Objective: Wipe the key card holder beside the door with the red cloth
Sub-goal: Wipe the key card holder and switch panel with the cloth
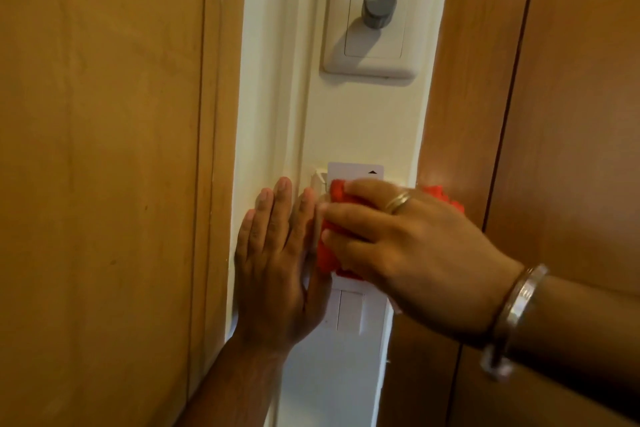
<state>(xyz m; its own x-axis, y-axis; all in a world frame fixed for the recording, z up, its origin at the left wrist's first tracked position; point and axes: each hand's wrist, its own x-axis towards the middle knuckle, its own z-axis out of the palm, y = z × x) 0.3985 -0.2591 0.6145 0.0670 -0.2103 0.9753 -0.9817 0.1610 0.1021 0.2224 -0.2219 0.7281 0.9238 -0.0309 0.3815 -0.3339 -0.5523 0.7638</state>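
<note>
On the narrow white wall strip sits the white key card holder (318, 180), mostly hidden under the red cloth (329, 253). A white key card (353, 170) with a small black arrow sticks up out of it. My right hand (408, 246), with a ring and a metal bangle, presses the bunched red cloth flat against the holder. My left hand (273, 253) lies flat and open on the wall just left of the holder, fingers pointing up, touching the cloth's left edge.
A white wall plate with a grey round knob (378, 7) is mounted higher on the strip. A white rocker switch (349, 312) sits just below the cloth. The wooden door (104, 166) stands to the left, wooden panels (561, 114) to the right.
</note>
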